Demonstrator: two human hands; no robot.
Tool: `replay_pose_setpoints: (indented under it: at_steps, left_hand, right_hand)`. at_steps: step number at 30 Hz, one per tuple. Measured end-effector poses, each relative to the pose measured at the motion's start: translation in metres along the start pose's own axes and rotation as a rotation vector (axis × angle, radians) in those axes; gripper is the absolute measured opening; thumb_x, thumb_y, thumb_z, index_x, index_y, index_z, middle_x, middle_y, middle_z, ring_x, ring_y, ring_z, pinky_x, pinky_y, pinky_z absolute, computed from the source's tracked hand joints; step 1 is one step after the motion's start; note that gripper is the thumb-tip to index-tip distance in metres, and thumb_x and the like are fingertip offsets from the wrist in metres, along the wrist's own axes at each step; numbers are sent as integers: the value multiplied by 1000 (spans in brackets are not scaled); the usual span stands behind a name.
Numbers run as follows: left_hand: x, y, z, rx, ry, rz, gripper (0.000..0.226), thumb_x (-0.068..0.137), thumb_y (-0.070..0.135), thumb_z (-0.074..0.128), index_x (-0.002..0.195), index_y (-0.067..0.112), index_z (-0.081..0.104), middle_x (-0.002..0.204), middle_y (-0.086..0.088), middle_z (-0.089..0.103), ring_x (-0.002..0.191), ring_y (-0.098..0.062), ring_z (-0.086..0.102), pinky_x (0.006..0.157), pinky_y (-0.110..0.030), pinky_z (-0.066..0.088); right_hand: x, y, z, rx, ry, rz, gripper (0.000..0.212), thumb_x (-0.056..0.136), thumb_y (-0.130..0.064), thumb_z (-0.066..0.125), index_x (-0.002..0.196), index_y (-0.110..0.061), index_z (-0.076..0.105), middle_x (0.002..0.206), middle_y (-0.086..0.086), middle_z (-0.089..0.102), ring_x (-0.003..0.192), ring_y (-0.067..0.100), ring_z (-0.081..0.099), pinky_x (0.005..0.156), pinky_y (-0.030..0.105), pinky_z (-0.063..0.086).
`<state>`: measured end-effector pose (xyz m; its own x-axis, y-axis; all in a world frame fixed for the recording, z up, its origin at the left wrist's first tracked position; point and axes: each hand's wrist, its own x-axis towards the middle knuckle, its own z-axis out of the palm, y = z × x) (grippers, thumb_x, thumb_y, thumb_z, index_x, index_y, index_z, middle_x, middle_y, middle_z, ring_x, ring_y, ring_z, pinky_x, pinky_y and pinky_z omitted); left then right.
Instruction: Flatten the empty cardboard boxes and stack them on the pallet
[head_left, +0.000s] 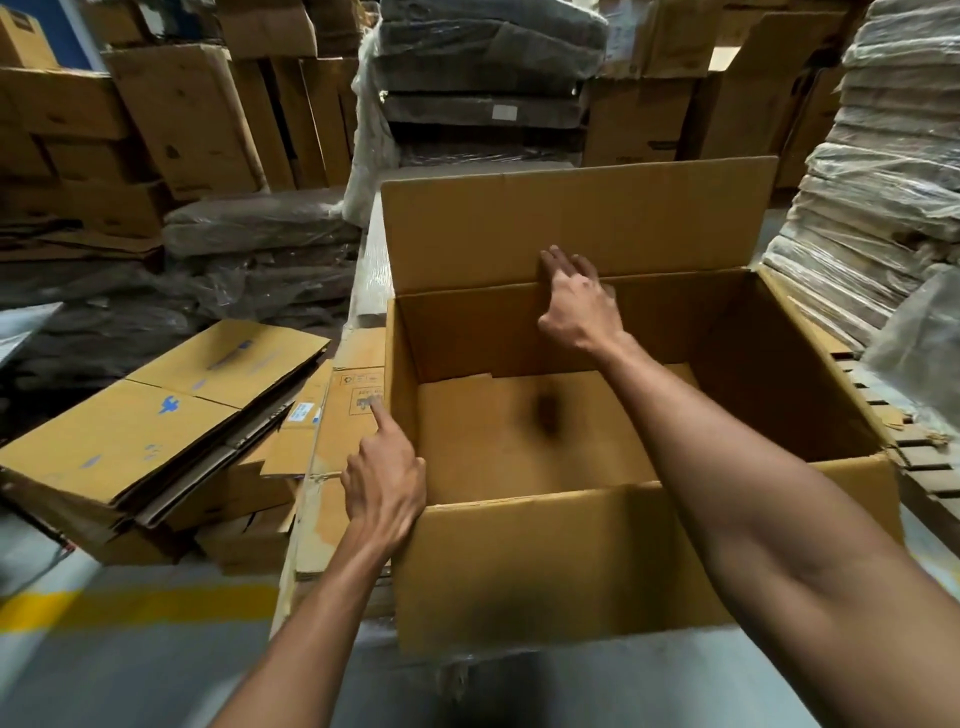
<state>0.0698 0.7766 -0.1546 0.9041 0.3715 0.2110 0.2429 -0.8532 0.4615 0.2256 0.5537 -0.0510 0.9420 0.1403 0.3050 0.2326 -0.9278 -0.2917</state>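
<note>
At the middle of the view, an open cardboard box (571, 561) is sitting upright, its top facing the camera and its inside holding nothing. It is resting on what looks like a plastic-wrapped layer, of which little is showing. Its far flap (571, 223) is standing up at 12 o'clock, while a printed side flap (358, 400) is hanging down outside the wall at 9 o'clock.

The right hand (582, 306) is reaching across the box to 12 o'clock. Its fingers (558, 260) are lying fairly straight and spread against the fold where the far flap meets the wall, pressing on it rather than closing round it.

The left hand (387, 480) is sitting at the box's near corner at 8 o'clock. 1 index finger is pointing straight out onto the printed side flap while the others are curling under. I cannot tell whether they are gripping the rim.

A stack of flattened boxes (145, 436) is lying at 9 o'clock, just beside the box. A wooden pallet (930, 462) is showing at 3 o'clock. Plastic-wrapped bundles of flat cardboard (893, 171) are rising at 2 o'clock, and darker wrapped bundles (488, 78) are standing at 12 o'clock. A yellow line (140, 605) is running across the floor (156, 675) at 8 o'clock.
</note>
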Motion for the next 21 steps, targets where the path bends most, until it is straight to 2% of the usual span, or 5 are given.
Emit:
replay_pose_setpoints:
  at_steps: [4, 10, 14, 19, 21]
  left_hand:
    - [-2, 2, -1, 12, 9, -9, 71, 97, 8, 54, 157, 8, 16, 64, 0, 53, 51, -12, 55, 42, -25, 42]
    - [3, 3, 1, 5, 6, 3, 65, 97, 7, 51, 154, 6, 20, 63, 0, 52, 49, -12, 53, 41, -25, 38]
    - [5, 4, 1, 13, 20, -4, 67, 97, 8, 52, 154, 7, 18, 64, 1, 52, 51, -11, 54, 42, -25, 38]
    - [7, 8, -3, 51, 37, -2, 64, 97, 9, 52, 153, 6, 21, 65, 1, 52, 51, -11, 50, 41, -24, 29]
    - [9, 8, -5, 28, 55, -2, 59, 97, 9, 49, 150, 6, 25, 64, 0, 52, 51, -13, 50, 43, -26, 32]
  right_hand:
    - [15, 12, 14, -159, -50, -6, 88, 89, -14, 62, 163, -22, 15, 171, -8, 9, 155, 26, 13, 112, 60, 38]
    - [29, 19, 34, -106, -148, 4, 79, 92, -15, 67, 158, -17, 24, 164, 6, 24, 154, 31, 11, 114, 61, 36]
    - [34, 19, 35, -112, -213, 19, 86, 90, -23, 74, 158, -19, 21, 163, 7, 20, 153, 32, 8, 114, 62, 35]
    - [29, 17, 19, -131, -330, 39, 96, 92, -20, 66, 163, -26, 2, 171, -5, -3, 157, 28, -8, 117, 66, 22]
    - [14, 14, 13, -131, -278, 14, 90, 92, -17, 62, 163, -24, 8, 171, -4, 4, 157, 27, -1, 116, 65, 24]
